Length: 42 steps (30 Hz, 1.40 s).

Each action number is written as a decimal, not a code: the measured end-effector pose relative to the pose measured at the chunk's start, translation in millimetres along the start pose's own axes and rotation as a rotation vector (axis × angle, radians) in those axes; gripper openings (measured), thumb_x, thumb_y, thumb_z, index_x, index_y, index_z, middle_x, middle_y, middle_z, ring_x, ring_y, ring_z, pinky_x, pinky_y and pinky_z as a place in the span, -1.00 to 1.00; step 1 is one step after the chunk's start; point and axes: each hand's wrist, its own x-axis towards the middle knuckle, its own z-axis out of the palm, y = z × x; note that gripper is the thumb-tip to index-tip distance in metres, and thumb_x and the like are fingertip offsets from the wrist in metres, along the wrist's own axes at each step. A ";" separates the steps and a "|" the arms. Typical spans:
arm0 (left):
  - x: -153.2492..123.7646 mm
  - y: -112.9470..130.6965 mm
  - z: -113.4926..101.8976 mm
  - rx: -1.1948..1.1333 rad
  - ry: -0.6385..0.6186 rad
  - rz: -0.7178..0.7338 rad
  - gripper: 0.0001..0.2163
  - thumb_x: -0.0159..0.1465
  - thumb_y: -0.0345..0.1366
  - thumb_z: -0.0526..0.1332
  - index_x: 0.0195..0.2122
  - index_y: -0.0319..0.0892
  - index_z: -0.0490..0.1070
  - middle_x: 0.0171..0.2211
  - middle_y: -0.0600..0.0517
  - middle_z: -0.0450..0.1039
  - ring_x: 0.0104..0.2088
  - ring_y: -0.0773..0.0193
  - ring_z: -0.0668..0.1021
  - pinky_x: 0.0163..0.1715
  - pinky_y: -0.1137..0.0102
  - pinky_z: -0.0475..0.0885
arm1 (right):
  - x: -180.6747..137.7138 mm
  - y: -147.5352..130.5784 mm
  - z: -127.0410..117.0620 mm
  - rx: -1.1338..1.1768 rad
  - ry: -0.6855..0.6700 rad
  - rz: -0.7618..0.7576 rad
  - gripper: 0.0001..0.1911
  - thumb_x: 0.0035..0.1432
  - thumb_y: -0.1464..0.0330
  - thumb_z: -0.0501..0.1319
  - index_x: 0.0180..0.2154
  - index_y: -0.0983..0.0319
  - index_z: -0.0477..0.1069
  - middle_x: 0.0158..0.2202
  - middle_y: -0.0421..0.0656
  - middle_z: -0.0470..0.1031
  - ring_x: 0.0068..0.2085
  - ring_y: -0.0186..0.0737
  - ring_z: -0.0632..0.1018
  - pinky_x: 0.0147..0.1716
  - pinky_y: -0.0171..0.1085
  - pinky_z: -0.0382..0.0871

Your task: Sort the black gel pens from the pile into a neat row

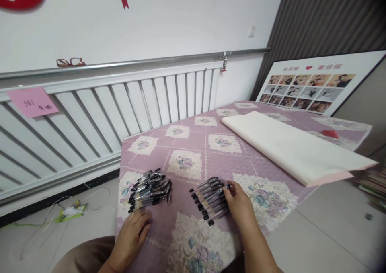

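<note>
while the bare left hand [134, 233] is resting palm-down, fingers together and thumb apart, a jumbled heap of slim, clear-barrelled plastic pens with black caps [149, 190] is lying just beyond it, seemingly kept within easy reach. on the mauve, flower-patterned tablecloth [181, 198], a slanting row of matching pens [208, 200] is lying side by side, probably for even spacing. the bare right hand [239, 204] is bending thumb and forefinger at the row's right ends; whether they are pinching a pen, i cannot tell. farther right, a smooth, cream folded sheet [286, 144] is lying flat.
</note>
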 end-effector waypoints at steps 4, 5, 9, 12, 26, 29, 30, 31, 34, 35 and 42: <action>0.2 -0.7 0.1 -0.006 -0.001 0.005 -0.76 0.32 -0.14 0.08 -0.07 -0.07 0.38 -0.14 -0.06 0.47 -0.13 0.11 0.51 -0.14 0.20 0.48 | 2.7 9.1 1.1 -0.074 0.019 -0.077 -0.59 0.08 0.20 0.02 -0.11 0.26 0.40 -0.22 -0.03 0.50 -0.20 -0.11 0.52 -0.17 -0.18 0.36; 0.3 -0.8 0.1 -0.008 -0.004 0.006 -0.76 0.32 -0.15 0.08 -0.07 -0.07 0.38 -0.15 -0.06 0.48 -0.13 0.11 0.51 -0.15 0.20 0.48 | 3.2 11.3 0.5 -0.086 0.031 -0.091 -0.59 0.09 0.20 0.02 -0.11 0.27 0.40 -0.20 -0.01 0.49 -0.19 -0.11 0.51 -0.14 -0.17 0.35; 1.5 0.1 -1.1 -0.024 -0.013 0.006 -0.77 0.32 -0.17 0.07 -0.07 -0.08 0.38 -0.16 -0.07 0.48 -0.15 0.12 0.51 -0.16 0.22 0.48 | 5.7 19.7 -4.8 -0.092 0.080 -0.080 -0.57 0.10 0.19 0.01 -0.12 0.30 0.43 -0.17 0.02 0.48 -0.24 -0.12 0.51 -0.14 -0.14 0.37; 2.1 1.1 -2.2 -0.026 -0.014 0.004 -0.77 0.32 -0.17 0.08 -0.06 -0.08 0.38 -0.15 -0.07 0.48 -0.14 0.12 0.51 -0.15 0.22 0.48 | 7.8 24.7 -8.8 -0.092 0.103 -0.095 -0.56 0.10 0.18 0.01 -0.16 0.32 0.46 -0.21 0.04 0.49 -0.23 -0.08 0.51 -0.12 -0.12 0.37; 2.5 1.1 -0.9 0.000 0.006 -0.002 -0.75 0.32 -0.14 0.06 -0.08 -0.08 0.40 -0.14 -0.08 0.48 -0.12 0.11 0.51 -0.13 0.20 0.48 | -0.1 16.4 3.7 -0.225 -0.023 -0.335 -0.69 0.17 0.33 0.00 -0.23 0.20 0.50 -0.19 -0.11 0.57 -0.12 -0.12 0.51 -0.03 -0.12 0.32; 2.4 1.6 -1.5 0.002 0.001 -0.005 -0.75 0.32 -0.14 0.06 -0.07 -0.08 0.40 -0.14 -0.08 0.48 -0.12 0.11 0.52 -0.12 0.21 0.48 | 0.4 18.8 3.1 -0.235 -0.037 -0.328 -0.68 0.17 0.33 -0.01 -0.23 0.19 0.50 -0.18 -0.11 0.57 -0.11 -0.13 0.51 -0.02 -0.12 0.31; 2.4 1.8 -1.7 0.002 0.000 -0.006 -0.75 0.32 -0.14 0.06 -0.07 -0.08 0.40 -0.14 -0.08 0.48 -0.12 0.11 0.52 -0.12 0.21 0.48 | 0.4 19.3 2.7 -0.233 -0.043 -0.334 -0.68 0.18 0.33 -0.01 -0.22 0.18 0.50 -0.18 -0.12 0.57 -0.11 -0.14 0.51 -0.02 -0.13 0.30; 2.5 2.1 -1.9 0.002 0.003 -0.007 -0.75 0.32 -0.14 0.07 -0.07 -0.08 0.40 -0.14 -0.08 0.48 -0.12 0.11 0.52 -0.12 0.21 0.48 | 0.3 19.6 2.2 -0.232 -0.049 -0.341 -0.69 0.18 0.33 -0.01 -0.22 0.18 0.50 -0.18 -0.12 0.57 -0.10 -0.15 0.50 -0.01 -0.13 0.30; 2.6 2.8 -2.0 0.000 0.014 -0.011 -0.75 0.32 -0.13 0.07 -0.08 -0.07 0.40 -0.14 -0.08 0.48 -0.12 0.11 0.52 -0.13 0.21 0.48 | -0.8 19.0 1.4 -0.234 -0.053 -0.355 -0.70 0.17 0.34 0.00 -0.23 0.18 0.49 -0.18 -0.13 0.57 -0.10 -0.16 0.50 -0.01 -0.13 0.29; 2.7 2.9 -2.0 -0.004 0.016 -0.010 -0.75 0.32 -0.13 0.07 -0.08 -0.07 0.40 -0.14 -0.08 0.48 -0.12 0.11 0.52 -0.13 0.21 0.48 | -1.1 18.5 1.3 -0.237 -0.051 -0.358 -0.71 0.17 0.34 0.00 -0.24 0.18 0.49 -0.18 -0.13 0.56 -0.11 -0.16 0.50 -0.01 -0.13 0.29; 2.4 2.5 -1.9 -0.019 0.005 -0.015 -0.75 0.32 -0.15 0.07 -0.06 -0.08 0.40 -0.14 -0.08 0.48 -0.12 0.11 0.52 -0.12 0.21 0.47 | -1.3 18.2 2.4 -0.279 0.045 -0.361 -0.68 0.19 0.26 0.04 -0.13 0.21 0.46 -0.08 -0.06 0.52 -0.03 -0.11 0.47 0.02 -0.09 0.27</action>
